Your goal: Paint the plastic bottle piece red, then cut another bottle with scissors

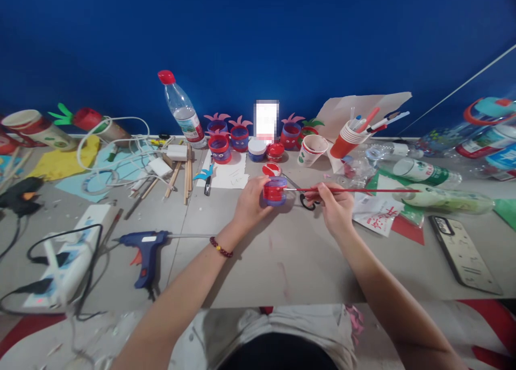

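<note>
My left hand [253,202] is closed round the side of a small cup [274,191], painted purple at its rim and base with a red band between. A long red paintbrush [374,190] is pinched in my right hand [336,206], its tip touching the cup's red band. Just behind the cup lies a round lid with red paint [271,169]. Black scissors [308,202] lie partly under my right hand. Farther back are an open red paint jar [275,151] and a white-lidded purple jar [257,150].
Several painted cups with paper leaves [220,149] line the blue wall beside a water bottle [186,117]. Left are a glue gun [145,252] and a power strip [76,257]. Right are paper cups with pens [344,139], plastic bottles [427,171] and a phone [463,254].
</note>
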Demonstrator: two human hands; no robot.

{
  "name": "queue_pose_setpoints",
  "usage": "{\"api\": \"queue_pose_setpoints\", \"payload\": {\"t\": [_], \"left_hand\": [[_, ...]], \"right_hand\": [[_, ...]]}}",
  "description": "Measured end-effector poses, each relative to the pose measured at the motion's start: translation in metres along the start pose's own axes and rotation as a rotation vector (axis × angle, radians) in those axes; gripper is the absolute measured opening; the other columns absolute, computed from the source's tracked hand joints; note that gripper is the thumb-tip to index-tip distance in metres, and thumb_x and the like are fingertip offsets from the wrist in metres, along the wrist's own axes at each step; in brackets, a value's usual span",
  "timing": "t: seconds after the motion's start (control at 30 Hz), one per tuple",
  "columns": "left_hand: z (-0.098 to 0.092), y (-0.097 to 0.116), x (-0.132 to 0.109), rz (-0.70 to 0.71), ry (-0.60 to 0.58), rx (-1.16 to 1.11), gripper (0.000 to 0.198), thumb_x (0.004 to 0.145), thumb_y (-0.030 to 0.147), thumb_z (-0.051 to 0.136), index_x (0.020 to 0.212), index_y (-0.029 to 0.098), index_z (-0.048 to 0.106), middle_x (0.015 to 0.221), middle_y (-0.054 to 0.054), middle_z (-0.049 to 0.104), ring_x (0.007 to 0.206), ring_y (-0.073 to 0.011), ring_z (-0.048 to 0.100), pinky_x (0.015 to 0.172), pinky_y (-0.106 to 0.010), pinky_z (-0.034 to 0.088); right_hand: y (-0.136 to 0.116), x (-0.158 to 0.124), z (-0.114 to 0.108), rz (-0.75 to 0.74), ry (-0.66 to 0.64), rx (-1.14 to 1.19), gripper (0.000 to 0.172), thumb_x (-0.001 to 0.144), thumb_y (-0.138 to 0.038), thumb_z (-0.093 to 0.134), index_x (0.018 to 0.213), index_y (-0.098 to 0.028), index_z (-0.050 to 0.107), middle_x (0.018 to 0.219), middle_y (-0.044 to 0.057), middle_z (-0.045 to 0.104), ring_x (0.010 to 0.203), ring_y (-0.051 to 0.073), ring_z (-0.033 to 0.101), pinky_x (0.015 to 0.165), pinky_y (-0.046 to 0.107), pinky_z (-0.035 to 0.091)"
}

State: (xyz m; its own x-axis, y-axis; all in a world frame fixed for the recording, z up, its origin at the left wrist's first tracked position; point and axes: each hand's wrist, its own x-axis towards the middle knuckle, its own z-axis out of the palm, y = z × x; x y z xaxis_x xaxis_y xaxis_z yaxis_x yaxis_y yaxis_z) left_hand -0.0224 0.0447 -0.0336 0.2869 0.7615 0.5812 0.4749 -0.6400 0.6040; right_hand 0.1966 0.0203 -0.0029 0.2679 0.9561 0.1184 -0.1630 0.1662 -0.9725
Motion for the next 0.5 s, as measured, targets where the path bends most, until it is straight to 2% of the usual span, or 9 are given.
{"api": "queue_pose_setpoints", "payload": {"t": [0.27,0.5], "left_hand": [[0.0,-0.002,-0.001,-0.008,0.024,0.026,0.06,0.074,0.024,0.073,0.129,0.024,0.048,0.125,-0.01,0.063,0.116,-0.0279,0.061,0.097,-0.048,0.053],[-0.004,0.001,0.001,-0.047,0.043,0.022,0.057,0.076,0.026,0.073,0.127,0.023,0.049,0.124,-0.011,0.063,0.115,-0.0274,0.061,0.097,-0.047,0.052]], "right_hand": [[-0.008,0.0,0.004,-0.05,0.025,-0.054,0.038,0.071,-0.057,0.079,0.07,-0.02,0.071,0.06,0.004,0.073,0.049,0.018,0.067,0.044,0.029,0.058],[-0.002,0.008,-0.006,-0.055,0.06,-0.056,0.034,0.075,-0.053,0.078,0.077,-0.019,0.071,0.061,0.002,0.072,0.051,0.017,0.068,0.044,0.028,0.057]]}}
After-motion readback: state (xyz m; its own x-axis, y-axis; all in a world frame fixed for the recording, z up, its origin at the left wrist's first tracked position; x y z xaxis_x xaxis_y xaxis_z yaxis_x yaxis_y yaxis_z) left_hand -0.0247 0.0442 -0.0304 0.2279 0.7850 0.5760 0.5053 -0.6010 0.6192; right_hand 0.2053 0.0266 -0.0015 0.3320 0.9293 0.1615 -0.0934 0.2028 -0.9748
